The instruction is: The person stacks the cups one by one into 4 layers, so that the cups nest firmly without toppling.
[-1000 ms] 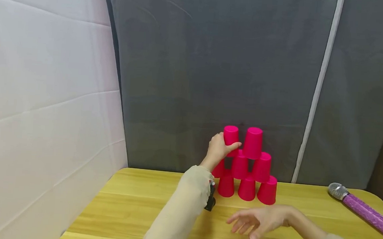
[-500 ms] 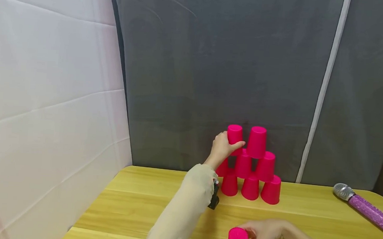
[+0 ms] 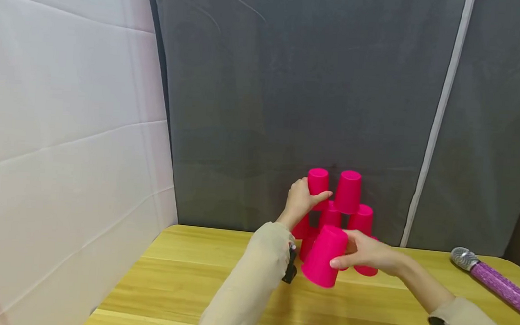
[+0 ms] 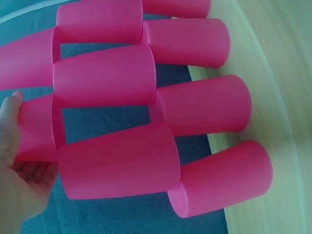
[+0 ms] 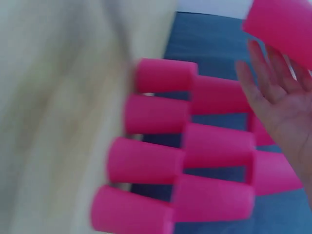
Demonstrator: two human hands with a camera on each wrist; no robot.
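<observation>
Loose cup [image 3: 324,256], upside down, held off the table [image 3: 181,277] in front of the cup pyramid [image 3: 345,222], right hand [image 3: 366,252] fingers wrapped round its side. Left hand [image 3: 301,201] grips the top-left cup [image 3: 318,182], steadying it. Best lifted clear, lowered straight onto the top pair, released gently; a sideways nudge could topple the rows.

A yellow wooden table [image 3: 199,278] stands before a grey curtain [image 3: 291,85] and white panel wall [image 3: 66,121].
</observation>
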